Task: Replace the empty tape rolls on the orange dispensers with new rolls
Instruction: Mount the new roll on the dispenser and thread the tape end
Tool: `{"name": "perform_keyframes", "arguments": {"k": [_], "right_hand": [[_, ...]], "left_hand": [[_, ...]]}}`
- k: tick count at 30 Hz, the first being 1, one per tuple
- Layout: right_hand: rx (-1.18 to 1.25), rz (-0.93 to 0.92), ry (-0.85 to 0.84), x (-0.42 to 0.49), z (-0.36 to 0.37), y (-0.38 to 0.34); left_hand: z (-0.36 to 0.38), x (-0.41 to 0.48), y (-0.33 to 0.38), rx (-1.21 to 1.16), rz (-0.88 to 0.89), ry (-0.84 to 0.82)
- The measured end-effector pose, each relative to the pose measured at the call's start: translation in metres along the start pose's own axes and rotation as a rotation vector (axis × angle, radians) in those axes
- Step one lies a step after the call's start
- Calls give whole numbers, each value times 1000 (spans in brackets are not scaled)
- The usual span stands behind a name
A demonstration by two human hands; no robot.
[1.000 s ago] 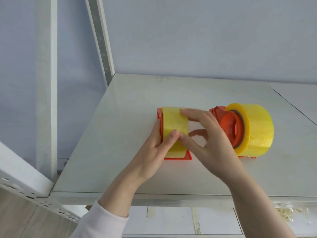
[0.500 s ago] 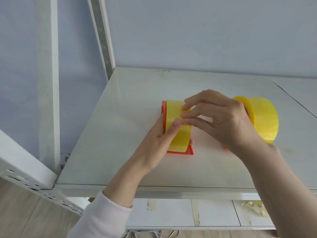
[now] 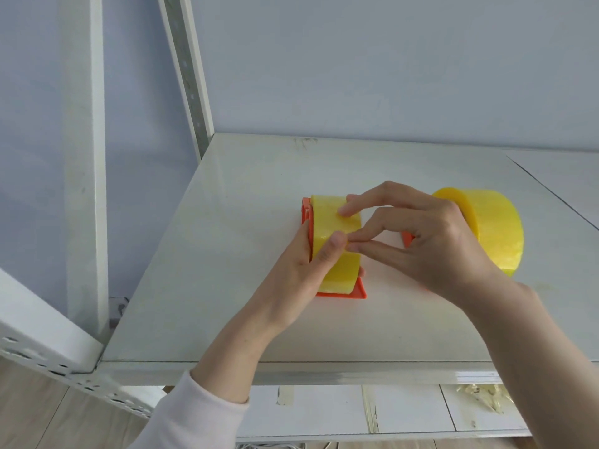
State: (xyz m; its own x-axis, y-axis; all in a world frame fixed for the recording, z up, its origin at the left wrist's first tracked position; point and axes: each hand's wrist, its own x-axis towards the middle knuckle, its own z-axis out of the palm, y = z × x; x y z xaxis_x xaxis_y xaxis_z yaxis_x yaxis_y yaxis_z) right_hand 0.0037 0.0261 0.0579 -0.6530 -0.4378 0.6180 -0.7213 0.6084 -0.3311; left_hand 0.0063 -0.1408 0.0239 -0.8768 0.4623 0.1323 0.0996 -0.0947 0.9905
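Observation:
A yellow tape roll (image 3: pixel 337 270) sits on an orange dispenser (image 3: pixel 355 293) in the middle of the white shelf (image 3: pixel 227 254). My left hand (image 3: pixel 301 270) grips this roll and dispenser from the left, thumb on the roll's outer face. My right hand (image 3: pixel 428 241) reaches over from the right, with its fingertips on the roll's surface beside the left thumb. A second, larger yellow roll (image 3: pixel 496 231) stands on another orange dispenser (image 3: pixel 406 239) behind the right hand, mostly hidden by it.
The shelf's front edge (image 3: pixel 324 372) runs below my wrists. White metal uprights (image 3: pixel 188 76) stand at the left and a grey wall at the back. Bits of tape (image 3: pixel 479 396) lie on a lower shelf.
My right hand has turned over the left roll, going from palm-side contact to fingertips picking at its surface. The left hand keeps its hold.

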Motion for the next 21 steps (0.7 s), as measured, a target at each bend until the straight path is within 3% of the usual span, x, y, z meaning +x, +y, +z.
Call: {"name": "perform_keyframes", "arguments": {"k": [9,15,21], "right_hand": [[51,80,22,1,-3,-2],[297,366,-18,-12,-1,-3],[907,762,159,-27,29,-21]], "left_hand": [[1,0,1,-17,-36,-36],[0,2,0,-13,-57,128],[6,2,-6,-40,-66,178]]}}
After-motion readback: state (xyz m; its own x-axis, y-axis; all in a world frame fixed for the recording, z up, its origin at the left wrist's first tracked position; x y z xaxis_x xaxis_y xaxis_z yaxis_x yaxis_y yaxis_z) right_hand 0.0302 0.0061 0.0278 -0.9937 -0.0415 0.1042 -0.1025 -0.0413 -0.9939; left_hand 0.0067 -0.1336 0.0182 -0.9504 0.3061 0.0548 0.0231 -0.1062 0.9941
